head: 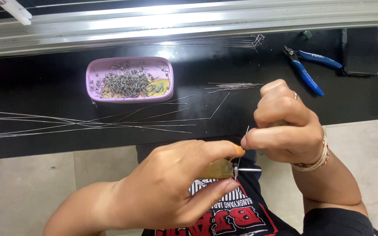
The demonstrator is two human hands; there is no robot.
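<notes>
Wire (244, 139), a short thin piece, is pinched between the thumb and forefinger of the right hand (285, 126), which is curled into a loose fist; its lower end meets the metal rod (248, 169) projecting from a small wooden-handled tool (219, 168). That tool is gripped by the left hand (176, 183), closed around the handle, with an orange cover worn on the thumb tip. Both hands are held just in front of the black worktop (44, 83), above the person's lap. On the worktop, a pink tray (130, 98) filled with small bent wire pieces is set, with long straight wires (88, 122) spread beside it and a smaller bundle of wires (232, 86) lying further right. Blue-handled cutters (307, 70) are laid near the right side, well apart from the hands.
</notes>
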